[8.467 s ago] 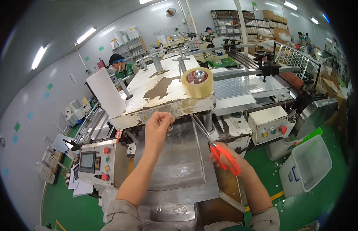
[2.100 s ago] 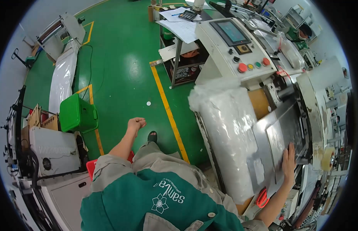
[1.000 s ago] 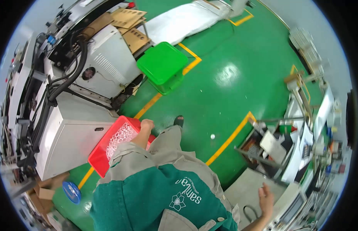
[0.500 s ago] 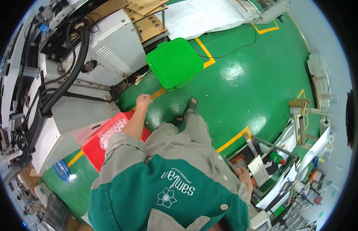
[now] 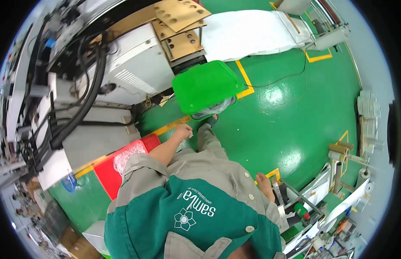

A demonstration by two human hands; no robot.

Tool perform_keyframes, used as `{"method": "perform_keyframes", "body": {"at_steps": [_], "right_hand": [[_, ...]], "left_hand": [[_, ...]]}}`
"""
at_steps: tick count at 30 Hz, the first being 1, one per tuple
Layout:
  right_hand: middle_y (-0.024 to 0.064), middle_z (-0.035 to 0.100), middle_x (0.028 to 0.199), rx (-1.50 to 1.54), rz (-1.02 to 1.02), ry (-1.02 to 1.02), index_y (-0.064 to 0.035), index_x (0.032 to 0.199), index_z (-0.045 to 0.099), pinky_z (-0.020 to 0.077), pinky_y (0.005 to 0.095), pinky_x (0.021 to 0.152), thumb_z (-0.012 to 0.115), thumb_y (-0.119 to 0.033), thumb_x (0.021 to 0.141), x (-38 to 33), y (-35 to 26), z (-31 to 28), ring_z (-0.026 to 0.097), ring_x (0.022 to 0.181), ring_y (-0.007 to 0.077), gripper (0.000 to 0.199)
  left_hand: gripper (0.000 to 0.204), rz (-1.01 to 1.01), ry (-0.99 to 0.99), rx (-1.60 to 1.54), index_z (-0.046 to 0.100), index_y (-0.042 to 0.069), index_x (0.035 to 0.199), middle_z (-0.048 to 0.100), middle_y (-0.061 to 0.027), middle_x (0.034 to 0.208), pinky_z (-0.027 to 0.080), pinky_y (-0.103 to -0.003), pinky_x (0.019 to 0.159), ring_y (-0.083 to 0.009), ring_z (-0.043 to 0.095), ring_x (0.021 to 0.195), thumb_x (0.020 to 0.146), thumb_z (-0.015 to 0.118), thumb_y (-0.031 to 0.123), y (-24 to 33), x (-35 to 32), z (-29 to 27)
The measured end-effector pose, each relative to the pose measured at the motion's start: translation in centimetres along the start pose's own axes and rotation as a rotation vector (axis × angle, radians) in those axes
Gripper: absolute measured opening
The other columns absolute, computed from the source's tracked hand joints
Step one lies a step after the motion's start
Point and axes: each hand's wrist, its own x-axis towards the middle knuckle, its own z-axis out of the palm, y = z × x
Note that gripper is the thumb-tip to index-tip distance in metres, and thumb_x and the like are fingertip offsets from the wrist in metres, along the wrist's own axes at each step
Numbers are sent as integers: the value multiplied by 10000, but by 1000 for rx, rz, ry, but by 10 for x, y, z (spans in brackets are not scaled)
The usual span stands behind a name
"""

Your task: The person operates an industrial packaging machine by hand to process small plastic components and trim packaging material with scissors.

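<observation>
My left hand [image 5: 183, 131] is curled into a fist and reaches forward over the floor, just short of a green lidded bin [image 5: 207, 86] with a clear bag liner. I cannot tell whether something small is in the fist. A red crate [image 5: 110, 170] holding clear plastic scraps sits under my left forearm. My right hand [image 5: 265, 183] hangs behind me with its fingers loose, beside the metal frame of a machine [image 5: 297, 200], and holds nothing that I can see. My green and grey jacket [image 5: 187, 207] fills the lower middle of the view.
A white machine cabinet [image 5: 135, 73] with thick black hoses stands at the left. Perforated brown boards [image 5: 179, 26] and a long white sheet [image 5: 252, 32] lie beyond the bin. Yellow floor lines [image 5: 245, 82] cross the green floor. Cardboard tubes [image 5: 342, 151] stand at the right.
I have turned away from the machine toward the green bin and red crate. My left fist has moved forward from above the crate to near the bin. The right hand trails by the machine.
</observation>
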Motion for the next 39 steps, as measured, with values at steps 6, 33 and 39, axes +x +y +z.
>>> {"method": "perform_keyframes", "body": {"at_steps": [6,33,39], "right_hand": [[197,656,1057,237,82,-34,-9,1207,566,492,348,815,575,-303,895,-6,-33,5,634,986,294,429],[164,648,778,328,481,530,-98,873,644,483,483,674,528,-351,905,-182,-147,191,608,741,384,280],[175,661,904,745,909,544,-86,917,658,492,481,745,480,-417,905,-255,-130,361,619,864,377,376]], "left_hand": [[260,44,116,-625,648,0,1022,645,-79,805,500,-271,588,-143,616,676,767,654,55,46,89,62],[401,462,-849,1088,651,2,825,646,-101,690,434,-302,523,-152,564,555,902,539,379,76,70,24],[343,663,-938,1579,654,-11,759,631,-98,629,444,-331,536,-186,585,554,852,532,296,116,26,108]]}}
